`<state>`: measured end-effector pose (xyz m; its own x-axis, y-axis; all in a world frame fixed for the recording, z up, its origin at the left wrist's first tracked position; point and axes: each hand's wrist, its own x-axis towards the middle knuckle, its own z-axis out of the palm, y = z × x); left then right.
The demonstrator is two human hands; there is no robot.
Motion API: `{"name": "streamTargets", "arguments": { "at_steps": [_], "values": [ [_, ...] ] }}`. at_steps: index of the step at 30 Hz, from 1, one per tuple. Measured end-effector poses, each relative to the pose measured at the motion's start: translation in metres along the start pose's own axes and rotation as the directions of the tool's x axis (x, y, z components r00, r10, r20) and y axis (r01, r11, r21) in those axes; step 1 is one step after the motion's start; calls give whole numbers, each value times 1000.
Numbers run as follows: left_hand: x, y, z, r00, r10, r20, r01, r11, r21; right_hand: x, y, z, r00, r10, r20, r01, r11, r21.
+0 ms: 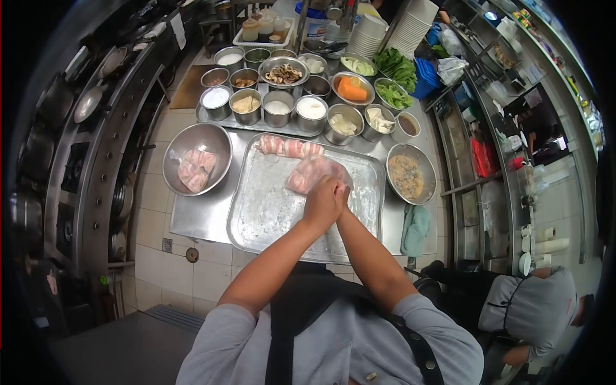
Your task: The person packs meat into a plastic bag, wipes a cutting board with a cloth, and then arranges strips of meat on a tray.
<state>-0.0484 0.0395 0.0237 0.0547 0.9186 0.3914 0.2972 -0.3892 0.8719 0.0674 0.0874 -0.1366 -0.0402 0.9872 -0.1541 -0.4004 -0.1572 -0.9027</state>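
My left hand [322,200] and my right hand [345,194] are clasped together, fingers closed, at the near right end of a pale pink bundle of sliced meat [304,173]. The bundle has a shiny, translucent covering that looks like plastic; the hands hide the part they grip. It lies on a large metal tray [256,218]. Behind it, at the tray's far edge, rests a long striped roll of bacon-like slices [290,147]. More pink meat [196,170] sits in a steel bowl [221,144] left of the tray.
A steel bowl of chunky brownish mixture [405,176] stands right of the tray, with a green cloth [416,230] nearer me. Several metal ingredient pots [278,115] line the back, beside a carrot [351,88] and leafy greens [396,67]. A co-worker [532,305] is at right.
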Motion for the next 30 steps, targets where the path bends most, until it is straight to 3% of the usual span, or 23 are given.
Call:
{"name": "streamTargets", "arguments": {
  "at_steps": [3,9,15,18,22,26,30],
  "values": [
    [4,1,1,1000,-7,-3,7,1000,16,8,11,-15,999,33,-4,-33,998,48],
    [10,2,4,1000,2,1,-2,999,47,1,-32,6,999,-27,40,32,990,-140],
    [7,4,6,999,25,36,-24,999,-36,-1,-55,33,984,-75,162,125,938,-324],
    [6,5,9,991,119,58,-120,993,-2,23,-60,38,976,-46,215,143,877,-459],
    [13,16,2,1000,9,17,-8,999,-49,-9,-89,49,947,-4,321,215,750,-625],
    [19,12,-10,990,-121,-67,116,990,-75,-38,-126,68,907,-22,420,255,824,-507],
    [26,27,-20,1000,-15,13,15,1000,10,-23,-116,74,861,-157,484,366,852,-374]
  ]
}}
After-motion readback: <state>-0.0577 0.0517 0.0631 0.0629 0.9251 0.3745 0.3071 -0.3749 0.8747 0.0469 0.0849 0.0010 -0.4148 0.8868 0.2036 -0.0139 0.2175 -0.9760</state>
